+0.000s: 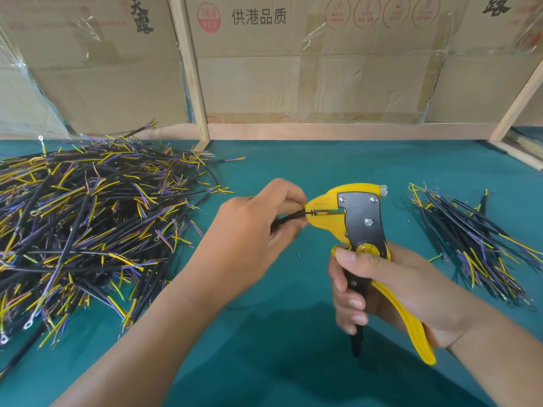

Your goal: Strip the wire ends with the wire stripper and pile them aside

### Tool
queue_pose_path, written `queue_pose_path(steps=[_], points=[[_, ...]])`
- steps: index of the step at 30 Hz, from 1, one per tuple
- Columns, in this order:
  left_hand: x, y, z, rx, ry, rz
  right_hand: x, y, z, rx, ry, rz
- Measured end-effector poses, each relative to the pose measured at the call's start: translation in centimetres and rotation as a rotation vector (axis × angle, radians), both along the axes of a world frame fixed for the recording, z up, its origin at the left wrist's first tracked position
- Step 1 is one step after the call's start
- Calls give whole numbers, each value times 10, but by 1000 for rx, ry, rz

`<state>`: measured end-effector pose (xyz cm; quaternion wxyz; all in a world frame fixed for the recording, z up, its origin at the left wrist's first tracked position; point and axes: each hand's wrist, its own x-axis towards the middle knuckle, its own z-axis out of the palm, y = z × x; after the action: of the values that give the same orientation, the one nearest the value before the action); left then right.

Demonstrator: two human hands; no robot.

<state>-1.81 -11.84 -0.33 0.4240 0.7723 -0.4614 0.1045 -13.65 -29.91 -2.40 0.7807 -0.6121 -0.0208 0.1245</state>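
Observation:
A yellow and black wire stripper (pixel 360 218) stands upright at the centre, its jaws pointing left. My right hand (pixel 382 286) grips its two handles from below. My left hand (pixel 261 227) pinches a short black wire (pixel 289 219) just left of the jaws, and the wire's end lies between the jaws. A big heap of black wires with yellow and purple ends (pixel 88 227) covers the table's left side. A smaller pile of like wires (pixel 476 242) lies at the right.
The table is covered in teal cloth (pixel 293 348). Cardboard boxes (pixel 323 69) behind a wooden frame (pixel 191 69) wall off the back edge. A small blue scrap of insulation (pixel 299 255) lies on the cloth between my hands.

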Motion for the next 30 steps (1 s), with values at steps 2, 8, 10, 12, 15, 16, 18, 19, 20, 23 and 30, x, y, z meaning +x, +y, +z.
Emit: queue_pose_path(steps=[2,8,10,12,15,16,18,19,20,23,30], points=[[-2,0,2,-46,151,-70,0,-1,0,3,-6,10],[0,-4,1,-184,441,-149,1,-4,-3,-30,-83,49],[1,-5,-1,-219,482,-173,2,-6,-5,-86,-129,46],[2,-4,-1,-275,520,-190,3,-8,-8,-146,-172,11],[3,-2,2,-332,534,-204,6,-10,-8,-102,-193,-72],[4,-2,3,-344,532,-202,8,-9,-8,-55,-188,-114],[3,-1,4,-357,521,-203,10,-8,-6,48,-169,-197],[3,-1,4,-356,516,-210,11,-8,-5,87,-161,-222],[2,-1,4,-350,514,-218,11,-8,-5,108,-156,-235],[-1,-2,3,-327,500,-251,10,-6,-5,98,-150,-226],[0,-3,1,-294,487,-276,8,-4,-8,21,-159,-161]])
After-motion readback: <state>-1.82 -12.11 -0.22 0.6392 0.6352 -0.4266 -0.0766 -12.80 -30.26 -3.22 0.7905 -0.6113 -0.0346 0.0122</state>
